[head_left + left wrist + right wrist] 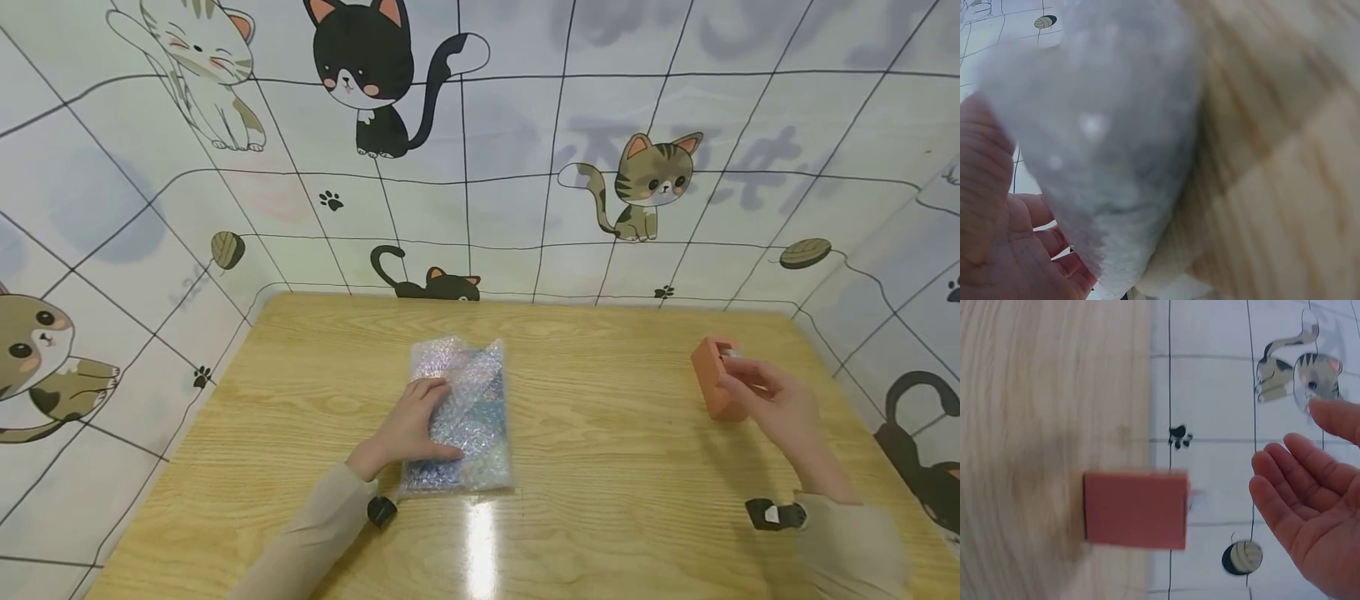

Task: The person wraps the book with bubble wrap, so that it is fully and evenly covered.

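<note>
A bubble-wrapped packet point(480, 425) lies flat on the wooden table. My left hand point(408, 425) rests on its left part, thumb and fingers spread. Close up in the left wrist view, the blurred wrap point(1122, 137) partly hides my left hand point(1016, 250). An orange tape dispenser point(712, 383) stands at the table's right side, with my right hand point(780, 408) at its upper right. In the right wrist view, a gap separates the dispenser point(1136, 510) from my right hand point(1322, 512), whose fingers are loosely bent and hold nothing.
The wooden table point(600, 467) extends between the packet and the dispenser. Behind it and at both sides hangs a pale backdrop point(510, 208) with cat drawings and grid lines. Dark wrist devices sit at both cuffs.
</note>
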### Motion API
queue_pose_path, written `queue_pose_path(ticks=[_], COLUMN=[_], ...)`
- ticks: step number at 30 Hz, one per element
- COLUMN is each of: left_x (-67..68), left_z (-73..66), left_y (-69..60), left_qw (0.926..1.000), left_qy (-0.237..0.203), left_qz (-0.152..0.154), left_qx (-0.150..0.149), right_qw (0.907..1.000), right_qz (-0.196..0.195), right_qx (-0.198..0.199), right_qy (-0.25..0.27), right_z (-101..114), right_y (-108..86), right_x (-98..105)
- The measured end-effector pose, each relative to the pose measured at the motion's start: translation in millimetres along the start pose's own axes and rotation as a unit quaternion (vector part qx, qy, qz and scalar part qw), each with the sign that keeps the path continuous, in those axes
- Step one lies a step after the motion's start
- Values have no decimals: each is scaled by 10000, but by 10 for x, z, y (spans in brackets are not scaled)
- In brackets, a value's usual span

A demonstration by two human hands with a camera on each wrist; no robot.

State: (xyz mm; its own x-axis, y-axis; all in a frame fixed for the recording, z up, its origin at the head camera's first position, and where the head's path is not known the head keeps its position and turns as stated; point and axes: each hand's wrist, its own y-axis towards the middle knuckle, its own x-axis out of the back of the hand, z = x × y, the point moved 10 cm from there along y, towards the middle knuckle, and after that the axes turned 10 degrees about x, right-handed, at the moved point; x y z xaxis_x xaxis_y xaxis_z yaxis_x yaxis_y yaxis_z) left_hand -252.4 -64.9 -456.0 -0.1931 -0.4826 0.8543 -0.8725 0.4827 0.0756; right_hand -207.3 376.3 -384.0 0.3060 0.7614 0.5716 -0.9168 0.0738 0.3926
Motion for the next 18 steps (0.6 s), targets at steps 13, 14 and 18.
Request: queue_pose_path(ticks=[13, 14, 18], left_x=[-6, -5, -2], left_z=[18, 15, 8], left_y=[-15, -16, -22], left_qw=[10000, 10000, 10000], left_qy=[90, 89, 85], left_qz=[-35, -34, -23], left_qx=[13, 14, 26], right_qw=[9826, 9811, 9770], right_qz=[12, 135, 634], right_qx=[-1292, -1394, -1591], right_qy=[-1335, -1339, -1272], right_z=[-1123, -1178, -854], right_y=[-179, -188, -184], right_x=[304, 285, 191])
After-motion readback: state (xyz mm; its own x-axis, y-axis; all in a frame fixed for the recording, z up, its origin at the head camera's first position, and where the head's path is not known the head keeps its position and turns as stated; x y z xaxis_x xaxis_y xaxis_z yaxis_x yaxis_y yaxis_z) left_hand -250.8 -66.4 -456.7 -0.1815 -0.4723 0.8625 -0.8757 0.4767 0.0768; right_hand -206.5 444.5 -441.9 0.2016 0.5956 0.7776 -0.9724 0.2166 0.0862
